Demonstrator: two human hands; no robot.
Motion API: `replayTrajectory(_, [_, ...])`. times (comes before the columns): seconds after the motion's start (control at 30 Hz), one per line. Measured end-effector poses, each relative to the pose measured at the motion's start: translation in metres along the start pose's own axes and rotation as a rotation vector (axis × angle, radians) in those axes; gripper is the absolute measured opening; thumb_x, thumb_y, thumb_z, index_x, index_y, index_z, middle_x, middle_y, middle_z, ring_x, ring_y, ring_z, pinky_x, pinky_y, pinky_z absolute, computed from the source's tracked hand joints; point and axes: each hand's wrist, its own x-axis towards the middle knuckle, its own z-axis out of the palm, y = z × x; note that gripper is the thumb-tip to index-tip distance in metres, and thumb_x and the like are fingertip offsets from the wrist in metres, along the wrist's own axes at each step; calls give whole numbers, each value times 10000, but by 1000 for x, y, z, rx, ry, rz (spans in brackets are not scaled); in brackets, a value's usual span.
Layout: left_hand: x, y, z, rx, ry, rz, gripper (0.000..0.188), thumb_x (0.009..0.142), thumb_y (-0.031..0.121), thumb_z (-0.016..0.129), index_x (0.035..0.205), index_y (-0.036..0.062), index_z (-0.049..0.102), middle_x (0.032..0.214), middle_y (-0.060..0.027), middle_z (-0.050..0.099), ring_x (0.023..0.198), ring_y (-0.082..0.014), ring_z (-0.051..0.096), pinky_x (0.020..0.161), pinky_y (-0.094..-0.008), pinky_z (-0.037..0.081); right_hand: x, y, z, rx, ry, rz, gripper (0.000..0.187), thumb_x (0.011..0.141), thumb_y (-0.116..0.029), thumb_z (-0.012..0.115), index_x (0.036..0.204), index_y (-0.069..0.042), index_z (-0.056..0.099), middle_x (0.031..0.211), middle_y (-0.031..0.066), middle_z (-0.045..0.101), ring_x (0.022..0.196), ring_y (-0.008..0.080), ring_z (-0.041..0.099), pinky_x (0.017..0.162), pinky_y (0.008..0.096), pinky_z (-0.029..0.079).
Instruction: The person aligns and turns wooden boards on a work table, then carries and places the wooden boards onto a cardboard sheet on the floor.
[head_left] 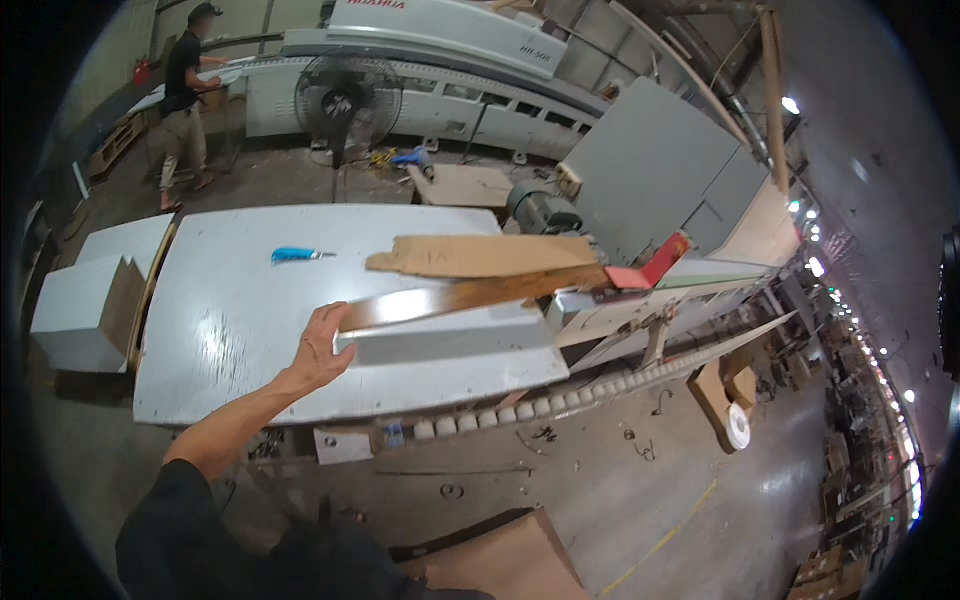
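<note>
My left hand [325,345] grips the near end of a long, narrow brown wood-grain board [450,298], with the fingers over its top edge and the thumb below. The board runs rightward over a white worktable [230,340]. Its far end meets a machine beside a red guard [655,265]. Behind the board lies a torn strip of brown cardboard [480,256]. A blue-handled utility knife [295,255] rests on the table beyond my hand. My right hand is out of view.
A grey motor [543,210] sits behind the machine. White roller wheels [490,417] line the table's near edge. White panels [90,310] are stacked at left. A black fan [345,95] stands beyond the table, and a person [183,100] works at far left. Cardboard [500,565] lies nearest me.
</note>
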Motion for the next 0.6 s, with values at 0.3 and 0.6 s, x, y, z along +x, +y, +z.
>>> replayTrajectory(0.3, [114,-57,94,420,-522,58,1051,615,464,805,1405,-47,337,1422,-278,389,1338,-450,360,1079,-541,339,19,-296,204,220,-326,-390,323,924,-84,612,1212,62,594,1015,141,680,927,212,658,859,340,538])
replayTrajectory(0.6, [61,-81,26,206,-479,-136,777,593,365,774,1262,60,524,1037,-186,610,959,-371,612,826,-454,510,81,-387,315,90,-565,-524,302,929,-113,632,1187,44,624,996,108,684,907,164,647,807,294,538])
